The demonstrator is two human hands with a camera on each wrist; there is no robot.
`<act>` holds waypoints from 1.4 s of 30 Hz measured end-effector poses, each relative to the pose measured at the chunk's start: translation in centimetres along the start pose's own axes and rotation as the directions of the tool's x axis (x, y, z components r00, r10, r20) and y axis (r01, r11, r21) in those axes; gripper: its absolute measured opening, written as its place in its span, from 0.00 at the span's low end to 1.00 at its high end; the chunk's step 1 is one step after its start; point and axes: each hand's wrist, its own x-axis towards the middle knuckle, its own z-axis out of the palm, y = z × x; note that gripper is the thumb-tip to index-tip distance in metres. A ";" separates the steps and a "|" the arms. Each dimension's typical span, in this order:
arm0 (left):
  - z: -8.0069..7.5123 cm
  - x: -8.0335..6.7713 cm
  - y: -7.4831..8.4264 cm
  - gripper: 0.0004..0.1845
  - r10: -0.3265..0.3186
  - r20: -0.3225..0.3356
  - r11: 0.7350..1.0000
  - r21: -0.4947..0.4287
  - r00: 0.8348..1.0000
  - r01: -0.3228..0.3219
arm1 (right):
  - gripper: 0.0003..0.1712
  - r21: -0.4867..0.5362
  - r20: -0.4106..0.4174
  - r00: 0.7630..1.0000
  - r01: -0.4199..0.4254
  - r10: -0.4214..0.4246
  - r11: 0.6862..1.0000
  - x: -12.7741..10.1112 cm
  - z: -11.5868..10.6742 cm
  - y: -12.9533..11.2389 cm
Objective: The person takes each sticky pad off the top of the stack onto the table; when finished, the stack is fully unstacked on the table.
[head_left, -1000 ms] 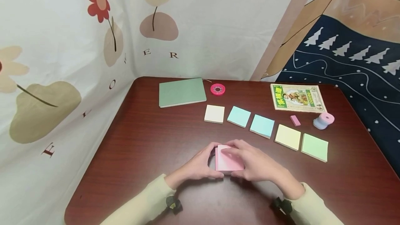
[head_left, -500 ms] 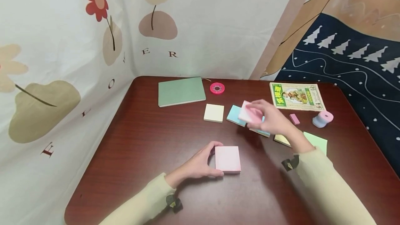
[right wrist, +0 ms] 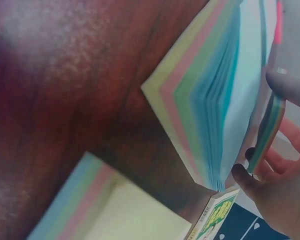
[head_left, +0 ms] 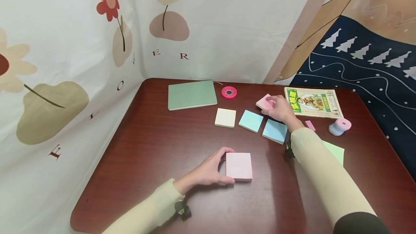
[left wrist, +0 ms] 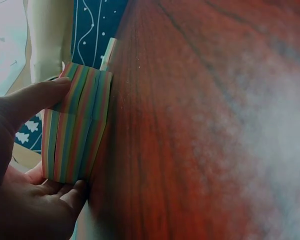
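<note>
My left hand (head_left: 211, 170) grips the left side of a stack of sticky note pads (head_left: 239, 166) with a pink top. In the left wrist view the stack's striped edges (left wrist: 75, 125) sit between thumb and fingers. Farther back, my right hand (head_left: 281, 110) pinches a pink sticky note pad (head_left: 264, 102) beyond two blue pads (head_left: 251, 121). The right wrist view has that pad (right wrist: 270, 130) edge-on between thumb and fingers, beside a blue-topped pad (right wrist: 235, 100). Whether it touches the table is unclear.
A cream pad (head_left: 225, 118) lies left of the blue ones. A green pad (head_left: 334, 151) is partly behind my right sleeve. Along the back are a green notebook (head_left: 192, 95), a pink tape roll (head_left: 229, 92) and a booklet (head_left: 313, 102). A pink eraser (head_left: 310, 125) lies near a spool-shaped object (head_left: 339, 126).
My right hand has lifted the top pink pad off the stack and carried it back past the blue pads. My left hand stays at the stack. The yellow pad is now hidden by my sleeve.
</note>
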 end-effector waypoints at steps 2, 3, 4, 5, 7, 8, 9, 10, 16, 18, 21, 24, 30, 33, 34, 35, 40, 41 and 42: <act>0.0 0.0 0.0 0.44 0.002 0.002 1.000 0.000 1.000 -0.002 | 0.36 -0.017 0.037 0.999 -0.009 0.010 1.000 0.1 0.0 0.0; 0.0 0.0 0.0 0.44 0.003 0.003 1.000 0.001 1.000 -0.003 | 0.36 -0.026 0.054 0.998 -0.011 0.013 1.000 0.2 0.0 0.0; 0.0 0.1 0.0 0.44 0.003 0.003 1.000 0.002 1.000 -0.003 | 0.35 -0.036 0.067 0.998 -0.010 0.013 0.999 0.2 0.0 -0.1; 0.1 0.1 0.0 0.44 0.004 0.004 1.000 0.004 1.000 -0.004 | 0.35 -0.047 0.076 0.997 -0.007 0.010 0.999 0.2 0.0 -0.1; 0.1 0.1 -0.1 0.44 0.006 0.005 1.000 0.007 1.000 -0.006 | 0.36 -0.067 0.093 0.996 0.000 0.007 0.998 0.2 0.0 -0.1; 0.1 0.1 0.0 0.44 0.005 0.005 1.000 0.007 1.000 -0.005 | 0.36 -0.072 0.103 0.995 -0.001 0.008 0.997 0.2 0.0 -0.1; 0.1 0.1 0.0 0.44 0.003 0.006 1.000 0.006 1.000 -0.004 | 0.36 -0.076 0.112 0.994 -0.004 0.012 0.997 0.2 0.0 -0.1; 0.1 0.1 0.0 0.44 0.003 0.007 1.000 0.006 1.000 -0.003 | 0.36 -0.078 0.121 0.993 -0.006 0.015 0.997 0.1 0.0 -0.1; 0.1 0.1 0.0 0.44 0.001 0.010 1.000 0.004 1.000 -0.001 | 0.37 -0.095 0.140 0.990 -0.001 0.015 0.995 -0.1 -0.2 -0.2; 0.1 0.1 0.0 0.44 0.001 0.009 1.000 0.002 1.000 -0.001 | 0.38 -0.106 0.130 0.992 0.013 0.001 0.994 -0.2 -0.3 -0.3; 0.1 0.0 -0.1 0.44 0.001 0.010 1.000 0.007 1.000 -0.001 | 0.38 -0.118 0.095 0.995 0.047 -0.036 0.992 -0.6 -0.5 -0.6; 0.1 0.0 -0.1 0.44 0.001 0.011 1.000 0.015 1.000 -0.001 | 0.37 -0.110 0.044 0.993 0.114 -0.110 0.987 -1.5 -0.6 -1.3; -0.1 0.1 -0.1 0.44 0.002 0.005 1.000 0.005 1.000 -0.002 | 0.33 -0.091 0.035 0.945 0.327 -0.325 0.941 -5.6 0.5 -4.5; -0.1 0.2 -0.1 0.45 0.006 0.013 1.000 0.006 1.000 -0.006 | 0.33 -0.067 0.079 0.908 0.417 -0.411 0.907 -8.8 1.5 -6.2; -0.1 0.2 -0.1 0.45 0.005 0.016 1.000 0.008 1.000 -0.005 | 0.33 -0.055 0.095 0.896 0.440 -0.434 0.896 -9.8 1.9 -6.7; -0.1 0.2 -0.2 0.46 0.004 0.020 1.000 0.013 1.000 -0.005 | 0.33 -0.044 0.105 0.880 0.470 -0.464 0.882 -10.8 2.3 -7.1; -0.1 0.2 -0.2 0.48 0.005 0.027 0.998 0.065 1.000 -0.007 | 0.32 0.005 0.157 0.794 0.594 -0.587 0.805 -14.6 4.2 -8.8; -0.1 0.2 -0.2 0.48 0.008 0.028 0.996 0.085 1.000 -0.010 | 0.31 0.010 0.166 0.785 0.604 -0.597 0.797 -15.2 4.5 -9.1; -0.1 0.2 -0.3 0.49 0.010 0.028 0.995 0.102 1.000 -0.013 | 0.31 0.012 0.174 0.777 0.612 -0.605 0.791 -15.7 4.7 -9.3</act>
